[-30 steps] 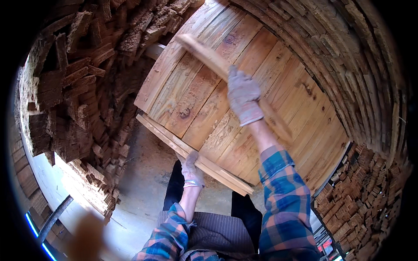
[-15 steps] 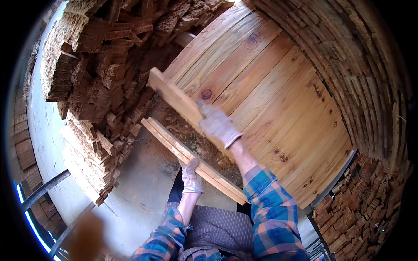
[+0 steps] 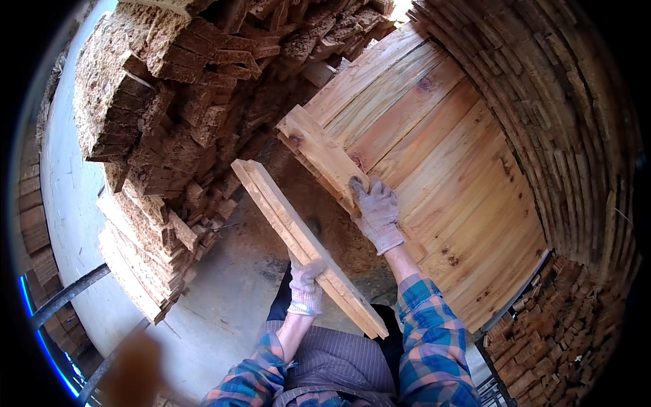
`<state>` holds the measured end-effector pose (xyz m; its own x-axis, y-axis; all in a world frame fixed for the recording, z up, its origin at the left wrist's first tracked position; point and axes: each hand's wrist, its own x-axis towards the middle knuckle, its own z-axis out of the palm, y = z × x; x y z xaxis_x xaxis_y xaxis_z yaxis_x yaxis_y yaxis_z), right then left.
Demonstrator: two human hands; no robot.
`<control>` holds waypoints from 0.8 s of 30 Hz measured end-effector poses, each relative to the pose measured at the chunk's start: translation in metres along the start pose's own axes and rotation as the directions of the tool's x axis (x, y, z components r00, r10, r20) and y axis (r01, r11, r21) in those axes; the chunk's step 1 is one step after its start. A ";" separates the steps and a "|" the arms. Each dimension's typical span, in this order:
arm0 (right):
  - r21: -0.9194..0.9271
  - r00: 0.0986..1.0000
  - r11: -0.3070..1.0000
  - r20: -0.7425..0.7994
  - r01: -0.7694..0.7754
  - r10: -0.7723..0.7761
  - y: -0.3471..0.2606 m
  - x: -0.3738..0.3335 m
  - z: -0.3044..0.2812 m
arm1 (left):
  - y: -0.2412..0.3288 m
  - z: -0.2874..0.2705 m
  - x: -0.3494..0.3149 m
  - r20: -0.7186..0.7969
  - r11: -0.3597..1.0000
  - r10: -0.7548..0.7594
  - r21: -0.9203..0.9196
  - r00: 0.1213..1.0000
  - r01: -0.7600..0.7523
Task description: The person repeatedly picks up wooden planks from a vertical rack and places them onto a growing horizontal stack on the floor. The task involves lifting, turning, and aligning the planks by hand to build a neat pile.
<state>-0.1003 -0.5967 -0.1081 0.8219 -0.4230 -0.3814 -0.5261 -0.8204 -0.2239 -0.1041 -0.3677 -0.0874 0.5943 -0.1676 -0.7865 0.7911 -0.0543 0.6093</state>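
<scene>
A pale wooden board [image 3: 319, 142] lies along the left edge of a broad stack of planks [image 3: 441, 176], across the ends of the planks. My gloved right hand [image 3: 377, 211] grips this board around its middle, the thumb and fingers over its upper face. Lower left, my gloved left hand [image 3: 306, 285] is closed round narrow wooden boards [image 3: 291, 227], seemingly two laid together, held slanting in front of my lap. Its fingers are partly hidden by the boards.
Rough piles of short wood pieces [image 3: 196, 88] rise at the upper left. A tall wall of stacked boards [image 3: 529, 102] curves along the right, with more stacked pieces [image 3: 549, 325] at the lower right. Dark metal bars [image 3: 71, 295] stand at the lower left.
The board in my right hand has come down from a blurred, raised position onto the plank stack's left edge. My left hand's boards have tilted more steeply.
</scene>
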 end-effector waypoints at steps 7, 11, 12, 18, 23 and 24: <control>0.791 0.913 0.597 0.136 0.133 -0.384 0.017 -0.057 -0.026 | 0.035 0.078 0.017 0.230 0.966 0.090 -0.257 0.969 -0.029; 0.866 0.983 0.496 0.141 -0.066 -0.117 0.053 -0.036 -0.084 | 0.061 0.121 0.064 0.410 0.980 0.197 -0.088 0.891 -0.176; 0.823 0.992 0.564 0.118 -0.072 -0.047 0.078 -0.023 -0.101 | 0.079 0.136 0.070 0.403 0.983 0.156 0.025 0.902 -0.181; -0.041 0.919 0.933 -0.193 -0.358 0.344 0.209 0.107 -0.142 | 0.105 0.186 0.119 0.304 0.868 0.267 0.336 0.914 -0.365; -0.044 0.902 0.916 -0.199 -0.398 0.382 0.235 0.140 -0.110 | 0.109 0.178 0.125 0.352 0.849 0.193 0.408 0.916 -0.335; -0.028 0.914 0.925 -0.170 -0.379 0.369 0.231 0.144 -0.115 | 0.114 0.174 0.124 0.346 0.846 0.182 0.422 0.920 -0.326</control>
<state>-0.0784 -0.8909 -0.1117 0.5941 -0.7547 -0.2783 -0.7918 -0.6096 -0.0372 0.0342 -0.5663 -0.0976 0.6410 -0.5049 -0.5781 0.4138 -0.4070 0.8143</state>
